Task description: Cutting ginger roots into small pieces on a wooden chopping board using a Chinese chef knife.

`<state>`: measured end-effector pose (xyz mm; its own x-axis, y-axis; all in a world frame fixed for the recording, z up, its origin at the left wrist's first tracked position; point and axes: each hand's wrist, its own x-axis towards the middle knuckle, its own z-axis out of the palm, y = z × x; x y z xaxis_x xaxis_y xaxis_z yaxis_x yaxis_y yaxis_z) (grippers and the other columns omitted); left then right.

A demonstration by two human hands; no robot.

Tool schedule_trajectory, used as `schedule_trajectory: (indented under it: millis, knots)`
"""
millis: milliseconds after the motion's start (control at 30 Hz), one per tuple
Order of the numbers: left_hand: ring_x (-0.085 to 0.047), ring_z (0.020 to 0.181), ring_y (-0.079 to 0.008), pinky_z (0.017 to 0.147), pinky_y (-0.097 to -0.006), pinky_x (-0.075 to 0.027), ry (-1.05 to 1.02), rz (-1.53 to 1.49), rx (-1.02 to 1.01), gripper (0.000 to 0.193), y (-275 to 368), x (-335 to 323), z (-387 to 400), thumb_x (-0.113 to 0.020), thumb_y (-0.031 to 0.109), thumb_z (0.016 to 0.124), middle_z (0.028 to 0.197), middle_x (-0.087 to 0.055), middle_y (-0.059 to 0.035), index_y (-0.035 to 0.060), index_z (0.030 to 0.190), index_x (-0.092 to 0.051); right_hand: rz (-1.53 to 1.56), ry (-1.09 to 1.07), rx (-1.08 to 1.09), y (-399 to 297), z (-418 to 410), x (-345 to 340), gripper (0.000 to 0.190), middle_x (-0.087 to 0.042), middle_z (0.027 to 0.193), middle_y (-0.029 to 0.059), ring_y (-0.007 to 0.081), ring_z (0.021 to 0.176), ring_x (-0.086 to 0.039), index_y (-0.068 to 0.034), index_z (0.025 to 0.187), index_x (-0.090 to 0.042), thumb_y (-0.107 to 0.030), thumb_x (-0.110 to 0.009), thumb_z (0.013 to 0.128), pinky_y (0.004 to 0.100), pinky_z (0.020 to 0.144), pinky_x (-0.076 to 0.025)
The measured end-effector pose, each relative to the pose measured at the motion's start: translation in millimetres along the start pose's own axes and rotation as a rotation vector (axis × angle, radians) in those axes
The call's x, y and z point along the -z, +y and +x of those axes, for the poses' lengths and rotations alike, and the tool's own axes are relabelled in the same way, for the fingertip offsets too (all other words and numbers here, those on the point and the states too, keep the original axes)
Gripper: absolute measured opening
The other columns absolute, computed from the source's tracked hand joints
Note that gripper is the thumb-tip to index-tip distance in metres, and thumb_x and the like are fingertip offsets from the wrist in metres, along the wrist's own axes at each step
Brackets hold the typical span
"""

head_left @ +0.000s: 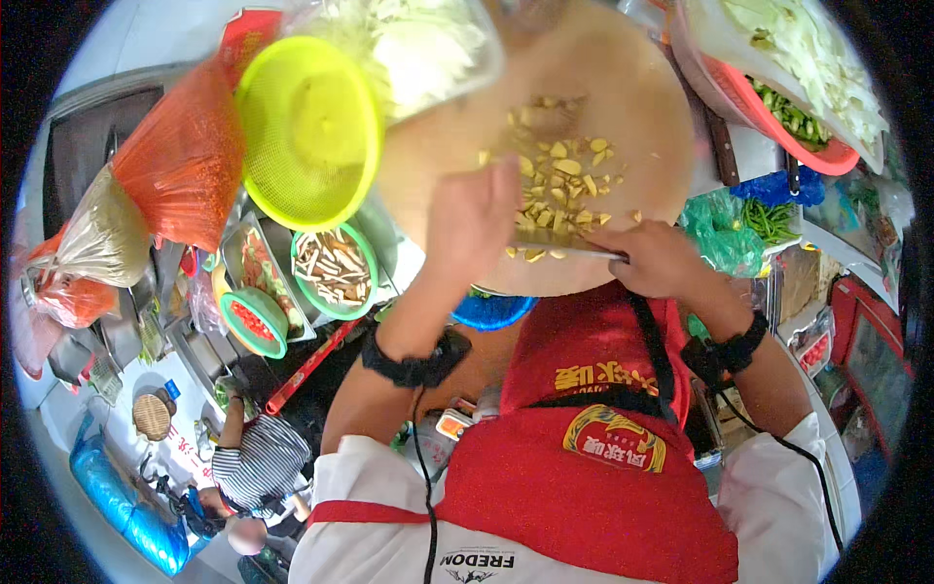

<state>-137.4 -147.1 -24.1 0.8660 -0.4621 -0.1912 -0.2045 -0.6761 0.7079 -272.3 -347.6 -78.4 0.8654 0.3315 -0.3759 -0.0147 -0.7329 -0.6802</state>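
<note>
Sliced pale-yellow pieces (558, 186), which look like ginger, lie scattered on a large round wooden chopping board (642, 109). My right hand (649, 259) grips a knife (565, 247) near the board's front edge. The knife's broad blade lies along the near side of the pieces, with a few more in front of it. Just left of the pile is my left hand (474, 219), over the board and blurred by motion. Its finger pose is unclear, and so is whether it touches any pieces.
A yellow plastic strainer (310, 131) and a clear tub of shredded cabbage (430, 51) border the board at left. At right, another knife's handle (722, 150) lies near a pink basket (824, 157) of green vegetables. A person in a striped shirt (263, 456) stands at lower left.
</note>
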Motion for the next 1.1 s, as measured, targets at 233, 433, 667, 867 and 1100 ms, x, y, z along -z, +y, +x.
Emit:
schedule_trajectory:
  millis: [233, 433, 667, 867, 1100]
  knots:
    - [-0.059, 0.056, -0.0371, 0.050, -0.0462, -0.046, 0.016, 0.389, -0.133, 0.035, -74.4, -9.4, 1.7, -0.043, 0.023, 0.096, 0.058, -0.055, -0.0191, 0.0028, 0.072, -0.060, -0.106, -0.010, -0.049, -32.5, 20.3, -15.3, 0.025, -0.065, 0.078, 0.0179, 0.0359, 0.072, -0.065, -0.010, 0.100, -0.063, -0.020, -0.055, 0.079, 0.0488, 0.068, -0.052]
    - [-0.062, 0.057, -0.0357, 0.055, -0.0434, -0.048, -0.007, 0.254, -0.090, 0.041, -40.8, -18.7, 15.2, -0.047, 0.025, 0.096, 0.061, -0.061, -0.0164, 0.0013, 0.067, -0.063, -0.138, 0.002, -0.085, -11.2, 17.6, -10.0, 0.028, -0.065, 0.080, 0.0209, 0.0369, 0.077, -0.065, -0.009, 0.103, -0.063, -0.018, -0.055, 0.078, 0.0488, 0.071, -0.052]
    - [-0.059, 0.059, -0.0391, 0.056, -0.0483, -0.047, 0.051, 0.223, -0.103, 0.042, -24.9, 7.9, -11.9, -0.043, 0.029, 0.097, 0.064, -0.059, -0.0209, 0.0036, 0.069, -0.061, 0.034, -0.007, -0.010, -30.7, 2.9, -5.8, 0.030, -0.065, 0.078, 0.0206, 0.0375, 0.070, -0.065, -0.008, 0.106, -0.061, -0.020, -0.054, 0.080, 0.0497, 0.067, -0.052]
    - [-0.058, 0.056, -0.0377, 0.053, -0.0472, -0.046, 0.023, 0.255, -0.086, 0.038, -64.2, -14.0, -39.2, -0.048, 0.026, 0.096, 0.060, -0.058, -0.0181, 0.0029, 0.067, -0.058, -0.081, -0.072, -0.069, -41.7, 4.4, -36.2, 0.033, -0.066, 0.077, 0.0191, 0.0371, 0.068, -0.064, -0.010, 0.111, -0.061, -0.022, -0.054, 0.082, 0.0489, 0.065, -0.053]
    - [-0.060, 0.057, -0.0355, 0.051, -0.0451, -0.046, 0.103, 0.252, -0.239, 0.035, -47.4, -9.0, 8.1, -0.049, 0.022, 0.095, 0.062, -0.060, -0.0181, 0.0032, 0.066, -0.058, -0.162, 0.046, -0.097, -18.1, 26.4, -8.4, 0.030, -0.066, 0.077, 0.0187, 0.0376, 0.070, -0.065, -0.011, 0.106, -0.063, -0.024, -0.054, 0.080, 0.0487, 0.067, -0.053]
